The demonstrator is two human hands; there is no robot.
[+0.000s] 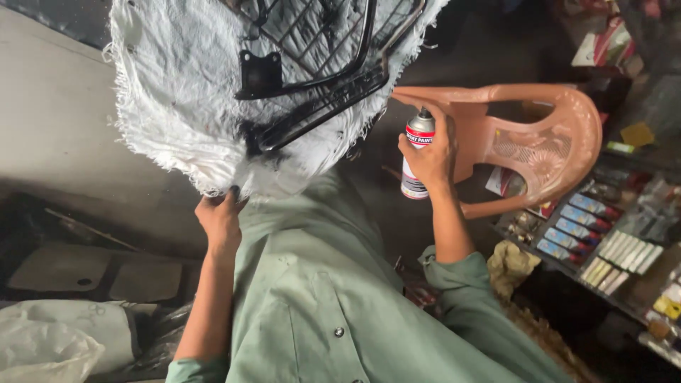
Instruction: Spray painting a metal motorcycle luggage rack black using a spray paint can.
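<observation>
My left hand [221,218] grips the frayed lower edge of a white woven sack cloth [177,92], holding it up. A black wire-frame basket [319,57] lies against the cloth, and black paint stains the cloth around it. To the right, my right hand [429,152] is closed around a spray paint can [417,145] with a red and white label. The can stands upright with its nozzle toward the black frame and a finger on top of it. My green shirt sleeves fill the lower middle of the view.
A tan plastic chair [539,135] lies on its side right of the can. A rack with rows of small packaged goods [596,234] sits at the right. A concrete floor [50,120] and a white plastic bag [50,340] are at the left.
</observation>
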